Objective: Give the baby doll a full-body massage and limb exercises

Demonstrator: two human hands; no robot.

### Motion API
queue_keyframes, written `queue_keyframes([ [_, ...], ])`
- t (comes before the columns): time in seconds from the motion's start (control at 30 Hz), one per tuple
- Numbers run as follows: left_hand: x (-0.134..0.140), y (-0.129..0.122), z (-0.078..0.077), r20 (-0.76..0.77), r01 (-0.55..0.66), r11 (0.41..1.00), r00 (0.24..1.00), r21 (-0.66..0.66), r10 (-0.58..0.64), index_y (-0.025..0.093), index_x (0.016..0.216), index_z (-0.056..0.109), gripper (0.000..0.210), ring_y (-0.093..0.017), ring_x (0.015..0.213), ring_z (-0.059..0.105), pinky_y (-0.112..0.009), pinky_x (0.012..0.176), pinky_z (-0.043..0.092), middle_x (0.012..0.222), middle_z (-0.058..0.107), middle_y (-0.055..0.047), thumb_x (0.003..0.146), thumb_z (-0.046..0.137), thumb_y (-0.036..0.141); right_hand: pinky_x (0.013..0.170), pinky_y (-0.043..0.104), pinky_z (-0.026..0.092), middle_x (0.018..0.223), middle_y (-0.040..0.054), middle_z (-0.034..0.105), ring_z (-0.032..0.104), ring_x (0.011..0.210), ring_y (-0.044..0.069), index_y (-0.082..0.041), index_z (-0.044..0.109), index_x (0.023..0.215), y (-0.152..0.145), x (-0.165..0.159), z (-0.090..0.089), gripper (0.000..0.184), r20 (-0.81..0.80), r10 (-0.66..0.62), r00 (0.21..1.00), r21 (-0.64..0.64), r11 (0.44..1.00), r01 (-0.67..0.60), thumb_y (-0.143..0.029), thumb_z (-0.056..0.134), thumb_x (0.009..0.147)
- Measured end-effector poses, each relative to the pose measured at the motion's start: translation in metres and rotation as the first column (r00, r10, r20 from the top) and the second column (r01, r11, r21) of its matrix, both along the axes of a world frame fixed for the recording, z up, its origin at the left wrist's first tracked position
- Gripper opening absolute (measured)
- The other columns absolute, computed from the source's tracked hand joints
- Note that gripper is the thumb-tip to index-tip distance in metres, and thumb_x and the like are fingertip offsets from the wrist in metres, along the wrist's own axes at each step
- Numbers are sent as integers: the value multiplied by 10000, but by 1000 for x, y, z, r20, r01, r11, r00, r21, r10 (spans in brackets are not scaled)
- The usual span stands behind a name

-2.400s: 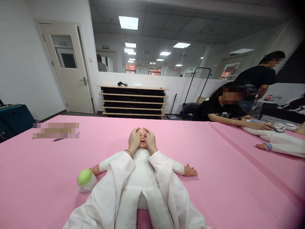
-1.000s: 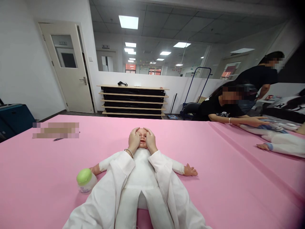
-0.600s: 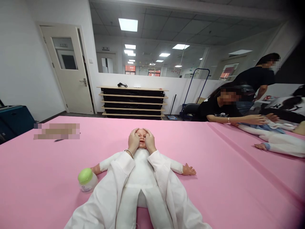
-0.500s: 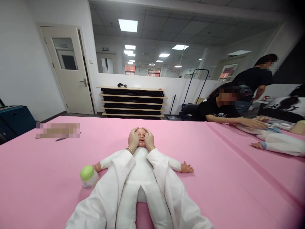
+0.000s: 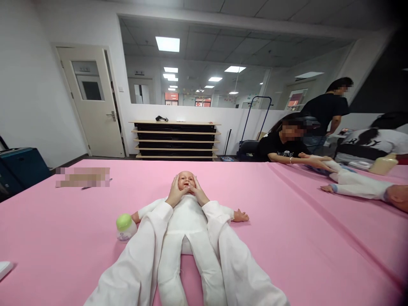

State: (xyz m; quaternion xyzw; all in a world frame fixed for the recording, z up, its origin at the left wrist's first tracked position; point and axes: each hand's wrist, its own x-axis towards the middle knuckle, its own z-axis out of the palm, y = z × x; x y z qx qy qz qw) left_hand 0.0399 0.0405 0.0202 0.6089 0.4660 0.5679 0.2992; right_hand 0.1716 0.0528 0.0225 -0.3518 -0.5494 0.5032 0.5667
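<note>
A baby doll [image 5: 187, 216] in a white cloth body lies on its back on the pink table cover, arms spread and head away from me. My left hand [image 5: 176, 192] lies along one cheek of the doll's face [image 5: 185, 178], fingers stretched out toward the temple. Against the other cheek rests my right hand [image 5: 199, 192], its fingers likewise extended. Both thumbs come close together near the doll's mouth and chin. Beside the doll's hand on the left stands a small jar [image 5: 126, 229] with a green lid, close to my left sleeve.
Across the pink table [image 5: 287, 238] on the right, a co-worker [image 5: 283, 144] handles a second doll [image 5: 360, 182]. A bottle [image 5: 384, 163] stands behind that doll. A blurred flat item [image 5: 83, 177] lies at the far left, and a white object [image 5: 4, 268] shows at the left edge.
My hands have slid down from the doll's forehead and temples to its cheeks, with the thumbs now near the mouth. More of the forehead shows. The view has shifted slightly.
</note>
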Motion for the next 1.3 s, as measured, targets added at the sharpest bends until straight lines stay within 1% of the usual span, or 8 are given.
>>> queue_keyframes([
  [0.13,1,-1,-4,-32,-7,1000,999,0,7,88,1361,230,908,-255,1353,135,-383,1101,146,1453,179,-178,625,676,377,1029,408,353,1444,-10,252,281,1312,240,-296,325,1347,-3,1,-3,856,-39,33,999,-52,998,-35,-394,713,590],
  [0.27,1,-2,-6,3,-14,1000,1000,-2,14,131,1355,254,895,-251,1350,155,-389,1102,148,1452,200,-154,608,691,356,1050,422,322,1429,-12,287,269,1318,238,-294,324,1348,-4,4,-8,856,-35,6,999,-34,999,-7,-368,717,592],
  [0.43,-1,1,-11,28,-1,1000,1000,4,1,127,1347,279,833,-236,1349,167,-367,1106,142,1454,205,-147,648,664,367,1081,436,257,1427,-10,293,222,1337,234,-286,360,1331,-3,5,-11,826,-5,-32,999,-5,999,32,-379,718,593],
  [0.67,-1,7,-14,92,-4,1000,996,-14,5,130,1335,315,636,-205,1348,180,-342,1113,123,1451,235,-120,779,518,359,1060,438,296,1356,-8,416,294,1308,227,-285,413,1301,0,2,-12,676,-56,-39,998,-29,999,38,-502,602,690],
  [0.8,0,3,-11,53,8,1000,999,-5,-7,127,1345,294,735,-232,1350,168,-369,1107,134,1455,212,-140,727,589,392,1062,415,299,1401,-12,347,280,1314,226,-295,381,1316,-3,3,-9,777,-27,-20,999,-28,999,19,-453,682,618],
  [0.97,-2,-1,-10,-13,26,999,1000,25,-26,121,1356,272,873,-241,1350,161,-373,1104,142,1453,205,-156,631,685,380,1070,394,285,1459,57,208,268,1318,242,-201,269,1376,-7,4,-6,990,-2,-14,1000,-26,1000,14,-390,740,526],
  [1.13,-4,3,-13,55,33,999,998,3,-33,159,1354,291,811,-221,1354,157,-363,1111,129,1458,214,-115,656,662,341,1082,408,259,1428,15,293,277,1315,229,-252,337,1344,-6,5,-7,879,0,-20,1000,-12,1000,20,-388,724,567],
  [1.3,-4,6,-12,139,52,998,989,-45,-45,177,1342,328,669,-212,1351,168,-354,1111,145,1459,229,-84,739,577,322,1045,426,330,1362,-13,407,335,1286,232,-288,385,1319,-3,5,-9,740,-22,-21,1000,-45,999,20,-483,641,653],
])
